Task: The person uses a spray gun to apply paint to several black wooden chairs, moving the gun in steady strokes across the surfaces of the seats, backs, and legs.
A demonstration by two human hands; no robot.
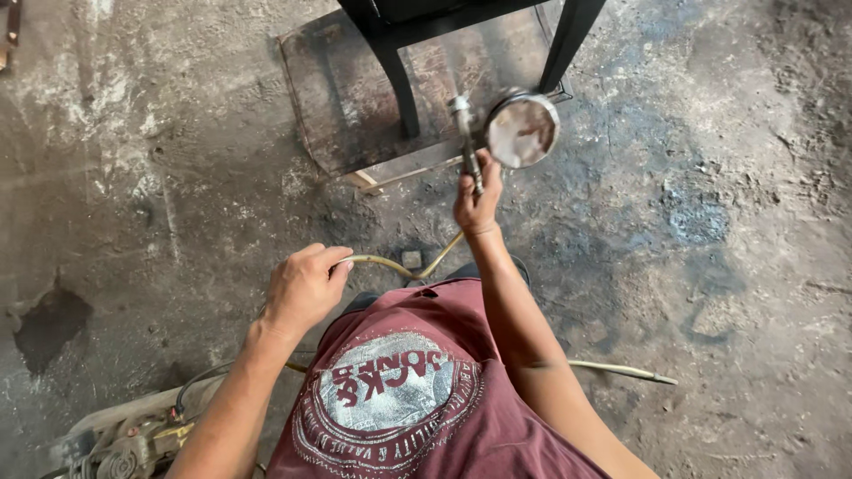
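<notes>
Head view, steep downward, close over floor [754, 266].

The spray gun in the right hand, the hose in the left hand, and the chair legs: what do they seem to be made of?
Spray gun: apparently metal, dull grey body and a round cup with a paint-smeared lid. Hose: probably flexible rubber or plastic, yellowish, since it curves loosely from the left hand toward the right hand. Chair legs: glossy black coating; the material beneath cannot be told.
</notes>
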